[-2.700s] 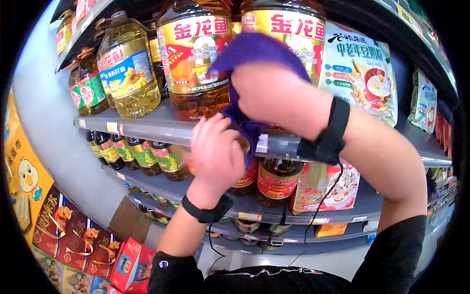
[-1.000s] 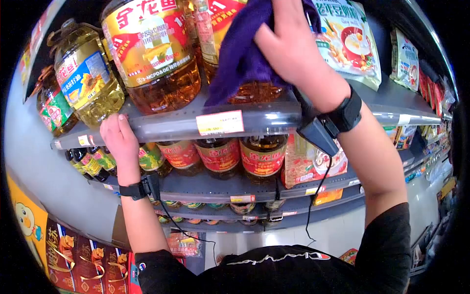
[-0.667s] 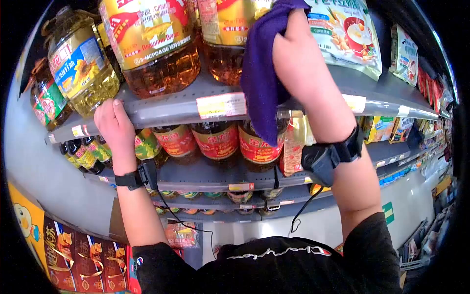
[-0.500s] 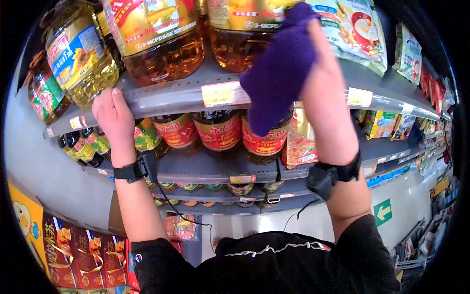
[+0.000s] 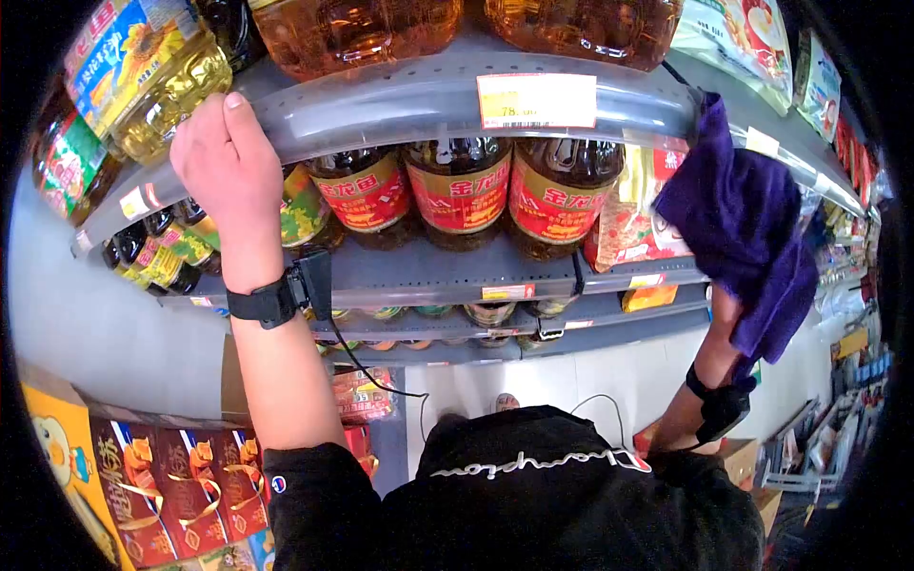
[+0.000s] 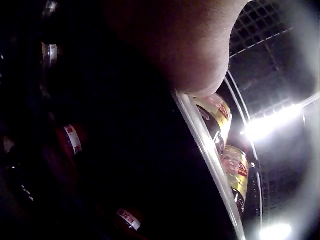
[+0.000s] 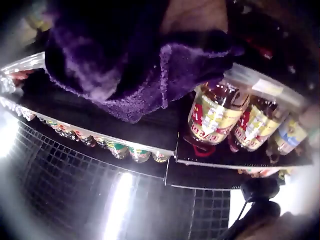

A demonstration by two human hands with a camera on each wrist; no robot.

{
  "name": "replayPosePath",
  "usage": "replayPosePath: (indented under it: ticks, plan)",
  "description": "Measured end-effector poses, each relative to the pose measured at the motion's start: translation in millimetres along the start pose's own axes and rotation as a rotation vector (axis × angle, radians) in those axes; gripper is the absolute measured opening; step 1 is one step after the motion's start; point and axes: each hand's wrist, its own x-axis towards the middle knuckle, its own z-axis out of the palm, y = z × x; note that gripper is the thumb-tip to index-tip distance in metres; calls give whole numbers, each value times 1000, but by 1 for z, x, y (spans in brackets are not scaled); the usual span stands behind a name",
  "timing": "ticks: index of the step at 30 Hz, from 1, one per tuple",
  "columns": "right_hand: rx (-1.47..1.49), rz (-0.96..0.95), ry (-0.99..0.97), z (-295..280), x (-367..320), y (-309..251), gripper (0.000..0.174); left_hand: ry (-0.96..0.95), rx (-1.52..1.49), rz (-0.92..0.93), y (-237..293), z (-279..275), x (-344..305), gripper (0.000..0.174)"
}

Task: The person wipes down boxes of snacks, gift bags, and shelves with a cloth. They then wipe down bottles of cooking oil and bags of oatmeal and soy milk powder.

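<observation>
My left hand (image 5: pixel 228 157) grips the front edge of the upper shelf (image 5: pixel 381 105), knuckles up, beside a sunflower oil bottle (image 5: pixel 152 76). In the left wrist view, the hand (image 6: pixel 200 55) lies over the clear edge strip (image 6: pixel 212 160). At the right, a purple cloth (image 5: pixel 738 219) hangs over my right hand (image 5: pixel 725 309) and hides most of it. The cloth is bunched in that hand, out in front of the shelf. The right wrist view shows the purple cloth (image 7: pixel 135 85) spread below part of the hand (image 7: pixel 197 15).
Large oil bottles (image 5: pixel 362 33) stand on the upper shelf, with a price tag (image 5: pixel 538 102) below them. Red-labelled oil bottles (image 5: pixel 462 190) line the lower shelf. A milk powder bag (image 5: pixel 738 43) stands upper right. Gift boxes (image 5: pixel 171 476) sit at lower left. A cable (image 5: pixel 357 362) runs from the left wrist.
My right hand has moved the purple cloth from the large bottles, down and right past the shelf edge. My left hand has left the cloth for the shelf edge. The view has tilted down.
</observation>
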Motion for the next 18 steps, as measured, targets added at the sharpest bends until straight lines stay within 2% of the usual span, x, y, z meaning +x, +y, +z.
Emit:
replayPosePath:
  ticks: [1,3,4,5,6,7,8,9,11,13,14,16,17,18]
  plan:
    - [-16,6,-8,8,-25,-3,64,2,13,12,-1,0,0,30]
    - [165,45,228,35,-78,-15,68,1,15,26,-3,3,1,30]
    - [-18,-56,141,0,-59,-54,66,44,-5,47,-2,4,1,30]
    - [-227,89,-161,-12,-65,-78,64,89,-21,68,-2,4,2,31]
    - [255,354,-297,-16,-60,-100,62,87,-28,70,-3,0,2,31]
    - [741,614,-417,-22,-56,-121,61,-43,14,30,-4,-6,2,27]
    - [732,619,-413,-26,-57,-140,61,-172,55,-11,-5,-9,2,27]
    - [534,463,-488,-30,-58,-157,64,-170,45,-14,-6,-8,0,27]
    - [135,152,-617,-37,-60,-190,68,101,-148,193,-9,-4,-4,21]
    - [433,153,-589,-33,-49,-221,66,134,-212,177,-5,-19,-22,19]
    - [429,155,-589,-33,-53,-231,66,160,-266,160,-5,-31,-36,20]
    - [423,134,-591,-25,-65,-246,48,-126,-391,111,-16,-50,-91,19]
    - [424,131,-593,-18,-71,-248,48,-235,-406,59,-20,-48,-126,17]
    - [504,126,-690,-10,-76,-248,45,-379,-452,-7,-27,-43,-159,17]
